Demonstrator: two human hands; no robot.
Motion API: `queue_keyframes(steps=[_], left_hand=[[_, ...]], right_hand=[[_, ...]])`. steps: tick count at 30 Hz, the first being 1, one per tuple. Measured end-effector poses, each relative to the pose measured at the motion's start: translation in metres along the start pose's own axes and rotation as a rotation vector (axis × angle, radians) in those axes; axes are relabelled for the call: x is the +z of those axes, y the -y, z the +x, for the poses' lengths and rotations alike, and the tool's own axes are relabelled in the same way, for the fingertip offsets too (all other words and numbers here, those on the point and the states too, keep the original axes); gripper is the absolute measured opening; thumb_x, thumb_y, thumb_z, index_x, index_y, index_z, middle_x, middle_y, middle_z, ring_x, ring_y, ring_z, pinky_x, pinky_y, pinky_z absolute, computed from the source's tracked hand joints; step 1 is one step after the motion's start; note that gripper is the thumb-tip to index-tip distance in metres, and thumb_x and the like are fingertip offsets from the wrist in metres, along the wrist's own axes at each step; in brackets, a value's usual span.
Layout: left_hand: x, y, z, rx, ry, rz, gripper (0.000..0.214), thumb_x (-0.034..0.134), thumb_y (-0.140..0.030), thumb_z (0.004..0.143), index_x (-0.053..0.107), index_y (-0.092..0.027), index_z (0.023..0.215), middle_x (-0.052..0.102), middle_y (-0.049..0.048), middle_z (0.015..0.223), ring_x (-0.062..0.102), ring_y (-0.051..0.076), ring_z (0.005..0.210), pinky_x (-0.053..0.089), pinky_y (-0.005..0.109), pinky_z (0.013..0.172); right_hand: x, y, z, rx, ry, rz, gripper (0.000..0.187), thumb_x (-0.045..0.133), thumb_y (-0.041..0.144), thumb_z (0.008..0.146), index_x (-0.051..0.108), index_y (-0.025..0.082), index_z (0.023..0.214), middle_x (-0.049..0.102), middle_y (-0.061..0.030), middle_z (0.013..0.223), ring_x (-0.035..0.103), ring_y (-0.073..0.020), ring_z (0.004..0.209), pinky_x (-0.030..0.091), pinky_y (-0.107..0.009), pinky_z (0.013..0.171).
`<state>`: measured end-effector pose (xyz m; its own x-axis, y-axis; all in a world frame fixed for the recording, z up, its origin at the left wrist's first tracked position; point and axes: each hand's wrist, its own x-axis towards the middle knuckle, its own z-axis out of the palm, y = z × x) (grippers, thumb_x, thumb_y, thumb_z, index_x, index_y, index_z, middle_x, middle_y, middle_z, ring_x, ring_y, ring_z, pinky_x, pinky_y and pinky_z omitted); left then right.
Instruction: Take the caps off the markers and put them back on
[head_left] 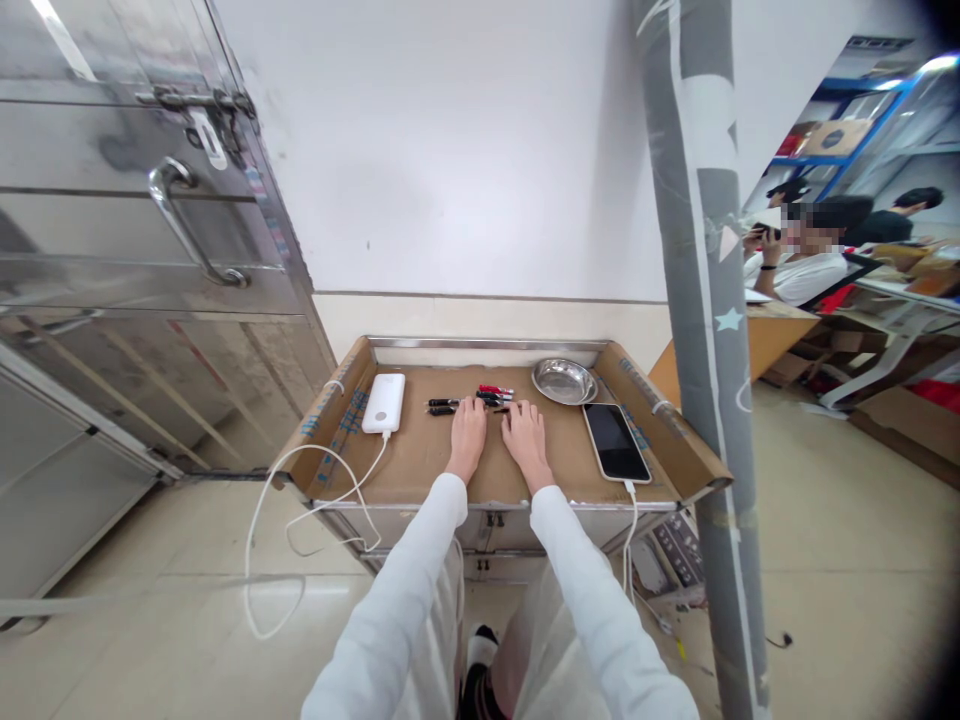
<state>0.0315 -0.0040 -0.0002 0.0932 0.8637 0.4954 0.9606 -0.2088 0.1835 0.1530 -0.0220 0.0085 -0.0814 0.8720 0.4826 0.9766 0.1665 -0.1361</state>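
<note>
My left hand (469,437) lies palm down on the cardboard-covered top (420,465), its fingers stretched forward across several black pens (442,404). The pens' middle parts are hidden under those fingers. Close by on the right, my right hand (526,438) also rests palm down with its fingers apart, fingertips beside the pens' right ends; nothing shows in its grip. A red pen (495,389) lies just behind the black ones. Farther right are a round metal dish (564,381) and a phone (617,443) with a white cable plugged in.
A white power bank (383,403) stands at the left, its white cable (259,520) looping over the edge. Raised cardboard sides (664,430) border the top. A grey wrapped column (709,300) rises at the right. Several people sit beyond it. A metal door (135,220) is at the left.
</note>
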Motion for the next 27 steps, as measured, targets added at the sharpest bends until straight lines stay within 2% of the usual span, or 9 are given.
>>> queue_keyframes(steps=[8,16,27], left_hand=[[-0.0087,-0.0014,0.0019,0.111,0.059,-0.124,0.013,0.040,-0.017,0.093,0.054,-0.016,0.092,0.057,0.0081,0.094,0.055,0.020,0.093,0.044,0.035,0.089],[-0.0059,-0.0003,0.0033,0.050,0.056,-0.089,0.012,0.042,-0.020,0.093,0.053,-0.015,0.097,0.057,0.0091,0.097,0.054,0.021,0.096,0.043,0.035,0.088],[-0.0035,0.0035,0.0035,0.110,0.091,-0.233,0.010,0.045,-0.018,0.092,0.055,-0.018,0.093,0.058,0.0058,0.097,0.056,0.018,0.095,0.045,0.032,0.087]], right_hand=[[0.0011,-0.0019,-0.0005,-0.007,-0.006,-0.011,0.019,0.040,0.021,0.091,0.058,0.016,0.098,0.058,-0.0123,0.096,0.048,-0.0243,0.093,0.035,-0.035,0.080],[0.0005,-0.0003,-0.0005,0.027,-0.007,-0.059,0.020,0.041,0.019,0.092,0.059,0.014,0.098,0.060,-0.0123,0.096,0.050,-0.0240,0.093,0.034,-0.035,0.079],[0.0004,-0.0025,0.0000,-0.055,0.037,-0.010,0.023,0.038,0.020,0.095,0.060,0.016,0.100,0.062,-0.0112,0.098,0.051,-0.0239,0.092,0.032,-0.035,0.081]])
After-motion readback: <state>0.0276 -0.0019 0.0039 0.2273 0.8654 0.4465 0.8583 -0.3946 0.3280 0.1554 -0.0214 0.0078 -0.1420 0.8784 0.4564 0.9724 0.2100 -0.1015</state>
